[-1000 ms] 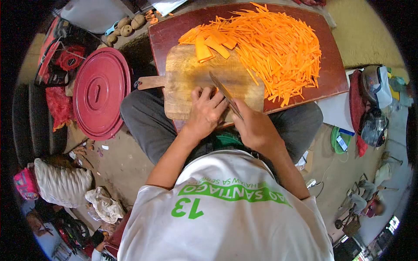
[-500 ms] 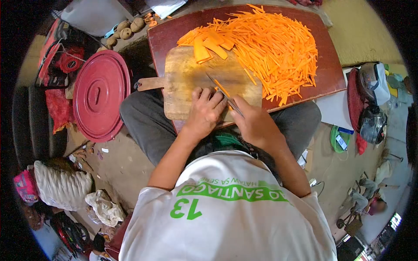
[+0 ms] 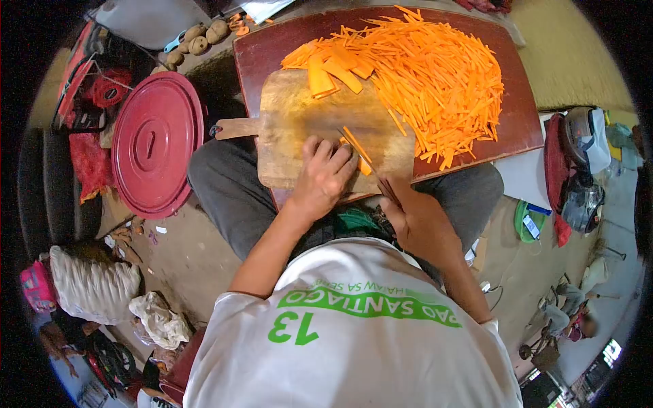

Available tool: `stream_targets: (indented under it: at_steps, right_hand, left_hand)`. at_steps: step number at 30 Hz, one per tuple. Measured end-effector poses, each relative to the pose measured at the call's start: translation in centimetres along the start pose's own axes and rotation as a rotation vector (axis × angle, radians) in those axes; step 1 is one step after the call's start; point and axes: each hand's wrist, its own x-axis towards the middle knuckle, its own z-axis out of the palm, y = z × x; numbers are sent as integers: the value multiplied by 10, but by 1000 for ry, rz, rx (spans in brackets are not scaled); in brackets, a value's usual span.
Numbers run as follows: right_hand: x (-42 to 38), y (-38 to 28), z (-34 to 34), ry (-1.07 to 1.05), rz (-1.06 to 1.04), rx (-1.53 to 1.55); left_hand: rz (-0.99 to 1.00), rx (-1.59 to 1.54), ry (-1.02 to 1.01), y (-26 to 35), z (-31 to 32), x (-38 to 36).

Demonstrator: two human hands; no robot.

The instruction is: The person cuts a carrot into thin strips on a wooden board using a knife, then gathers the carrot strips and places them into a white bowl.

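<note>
A wooden cutting board (image 3: 292,109) lies over the near-left part of a red table, its handle to the left. My left hand (image 3: 323,173) rests on the board with fingers bent, pressing a piece of carrot partly hidden under the fingertips. In my right hand (image 3: 415,217) is a knife (image 3: 369,160), its blade pointing up-left beside the left fingertips. Cut carrot strips (image 3: 358,141) lie along the blade. Wider carrot slices (image 3: 321,78) sit at the board's top edge. A large heap of thin carrot sticks (image 3: 442,81) covers the table's right side.
The red table (image 3: 524,115) stands before my folded legs. A round red lid (image 3: 151,146) is at the left, with brown round objects (image 3: 197,45) above it. A green basket (image 3: 527,221) and a helmet (image 3: 581,204) are at the right. People are partly visible at the lower edges.
My right hand and the knife have moved slightly right and down, away from my left fingers. A carrot strip now shows more plainly beside the blade. The view has shifted slightly.
</note>
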Motion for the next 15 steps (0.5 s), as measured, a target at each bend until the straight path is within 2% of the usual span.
stream_targets:
  at_steps: [1,4,7,10,13,15]
  right_hand:
    - [-6,-2,1,-5,60,-20]
    - [14,14,19,119,-146,-19]
    - [44,6,16,-3,-44,-80]
    - [25,8,1,-96,13,27]
    - [-1,-2,4,39,18,14]
    - [12,5,12,18,-26,33]
  left_hand:
    - [4,-2,6,0,0,0]
    - [22,-14,11,-3,1,0]
    - [-5,-8,8,1,-3,0]
    - [-25,3,28,1,-3,2]
    - [-43,13,29,2,-3,1]
    - [-40,6,32,1,-2,1]
